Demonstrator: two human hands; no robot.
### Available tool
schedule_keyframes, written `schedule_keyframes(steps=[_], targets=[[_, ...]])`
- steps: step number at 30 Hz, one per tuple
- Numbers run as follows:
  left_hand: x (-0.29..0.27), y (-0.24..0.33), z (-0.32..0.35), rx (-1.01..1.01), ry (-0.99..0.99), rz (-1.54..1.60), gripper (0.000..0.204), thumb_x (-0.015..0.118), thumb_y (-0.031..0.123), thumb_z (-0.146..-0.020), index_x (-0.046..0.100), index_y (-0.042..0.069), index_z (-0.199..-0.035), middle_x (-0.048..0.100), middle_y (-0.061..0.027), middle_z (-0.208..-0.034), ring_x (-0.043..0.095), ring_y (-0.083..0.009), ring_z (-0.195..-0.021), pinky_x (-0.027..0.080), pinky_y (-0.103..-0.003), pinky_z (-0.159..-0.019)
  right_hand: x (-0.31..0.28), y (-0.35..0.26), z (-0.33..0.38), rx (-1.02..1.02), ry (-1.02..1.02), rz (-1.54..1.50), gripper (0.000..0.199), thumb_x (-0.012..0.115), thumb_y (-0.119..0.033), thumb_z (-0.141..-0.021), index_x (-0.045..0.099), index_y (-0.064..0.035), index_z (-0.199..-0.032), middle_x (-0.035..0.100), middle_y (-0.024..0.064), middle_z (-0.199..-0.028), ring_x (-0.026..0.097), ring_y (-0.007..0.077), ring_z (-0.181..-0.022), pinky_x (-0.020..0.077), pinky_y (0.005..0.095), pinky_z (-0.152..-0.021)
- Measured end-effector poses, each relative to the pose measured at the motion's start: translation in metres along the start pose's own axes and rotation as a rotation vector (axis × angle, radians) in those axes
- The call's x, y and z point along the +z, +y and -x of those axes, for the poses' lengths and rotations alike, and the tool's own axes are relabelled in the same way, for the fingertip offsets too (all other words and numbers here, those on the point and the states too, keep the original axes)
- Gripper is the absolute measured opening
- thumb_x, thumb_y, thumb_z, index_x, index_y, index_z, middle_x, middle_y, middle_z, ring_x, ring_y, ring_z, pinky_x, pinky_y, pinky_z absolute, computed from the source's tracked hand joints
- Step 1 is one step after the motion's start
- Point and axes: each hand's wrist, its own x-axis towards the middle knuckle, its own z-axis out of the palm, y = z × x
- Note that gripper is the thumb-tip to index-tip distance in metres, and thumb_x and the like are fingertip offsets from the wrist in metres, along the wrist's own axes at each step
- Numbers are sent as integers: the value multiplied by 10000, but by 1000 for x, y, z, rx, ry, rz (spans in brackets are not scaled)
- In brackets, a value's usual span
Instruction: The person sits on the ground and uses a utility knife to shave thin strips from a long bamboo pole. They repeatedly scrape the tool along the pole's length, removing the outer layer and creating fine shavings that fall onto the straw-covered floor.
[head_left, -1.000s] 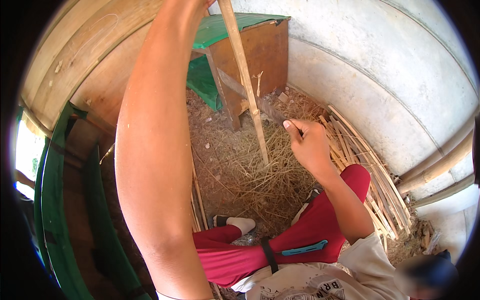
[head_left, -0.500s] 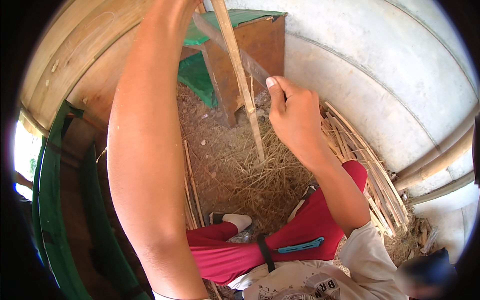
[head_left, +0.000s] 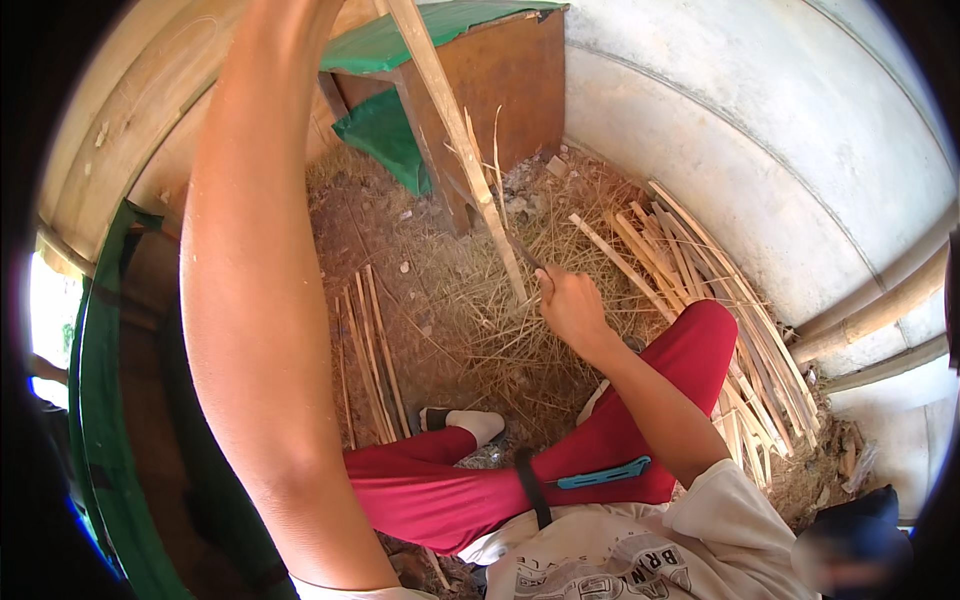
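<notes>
Shaving the long bamboo stick [head_left: 470, 160] seems to be the step now; it stands tilted on the straw floor [head_left: 440, 300]. Right hand [head_left: 572, 310] grips a knife [head_left: 524, 252] tight at its bottom. Left hand is out of sight; next stroke needs care

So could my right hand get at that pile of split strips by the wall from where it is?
Probably yes. The right hand is low, at the foot of the stick, gripping a blade, and the strips lie just to its right on the ground with nothing between. It would need to free itself first.
</notes>
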Motion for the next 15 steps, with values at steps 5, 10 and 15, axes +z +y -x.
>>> schedule_keyframes(steps=[5,10,15], targets=[[-7,1,-8,-20,11,4,204,469,116,-997,458,128,-793,332,63,-585,297,-65,-449,227,-248,-392,9,2,4,-32,64,53,231,576,-214,-988,639,7,-959,604,246,-609,636,438,-588,496,527,-534],[0,0,-7,-68,39,76,212,488,92,-979,463,131,-772,345,58,-583,306,-70,-439,227,-257,-388,3,7,1,-39,55,138,228,572,-207,-992,641,7,-950,589,185,-558,631,390,-540,485,491,-500],[19,7,0,-58,111,9,229,538,27,-916,447,127,-732,347,55,-586,291,-65,-449,218,-255,-395,-15,-21,-8,-27,54,352,203,596,-180,-967,612,10,-899,637,160,-596,667,322,-551,496,457,-492]])
